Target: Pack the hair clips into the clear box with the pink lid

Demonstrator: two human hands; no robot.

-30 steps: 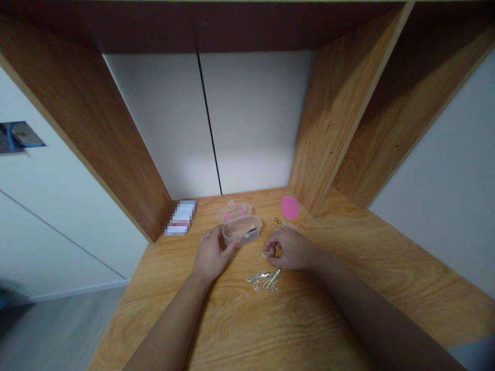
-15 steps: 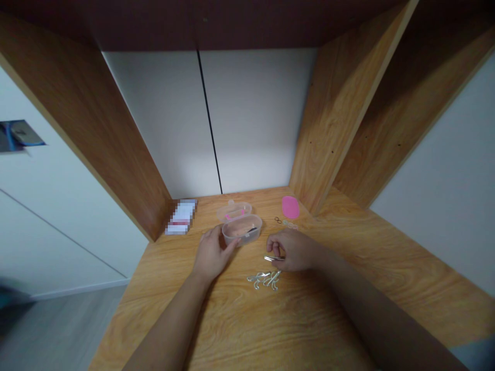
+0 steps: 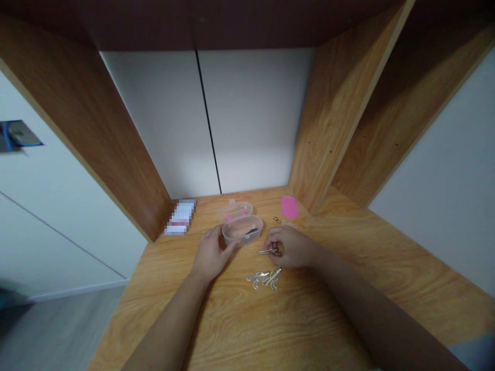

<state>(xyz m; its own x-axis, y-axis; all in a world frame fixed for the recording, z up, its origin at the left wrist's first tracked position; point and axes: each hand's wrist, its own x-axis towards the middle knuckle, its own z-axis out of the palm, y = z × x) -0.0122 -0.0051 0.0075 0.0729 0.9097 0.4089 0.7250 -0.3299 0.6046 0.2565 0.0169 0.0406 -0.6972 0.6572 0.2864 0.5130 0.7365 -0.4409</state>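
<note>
My left hand (image 3: 213, 256) grips the left end of a small oval clear plastic box (image 3: 233, 238), its thumb along the front wall. The box's hinged lid (image 3: 246, 207) lies tipped back, and a dark slim object (image 3: 252, 231) rests inside. Just right of the box, my right hand (image 3: 291, 248) is closed on a silver metal hook (image 3: 264, 252), pinched between thumb and fingers above the table. Below that hand lies a loose pile of similar silver metal hooks (image 3: 266, 278) with curled ends. The exact kind of these pieces is hard to make out.
A pink oval piece (image 3: 290, 206) lies at the back right, with dark small rings (image 3: 277, 220) and pale ones (image 3: 288, 223) before it. A blurred-out phone-like item (image 3: 180, 217) sits at the back left. Wooden side panels (image 3: 328, 118) and a white back panel enclose the wooden tabletop (image 3: 247, 330).
My right hand has lifted slightly away from the pile and toward the box, with the metal hook in its fingers turned. The left hand stays on the box.
</note>
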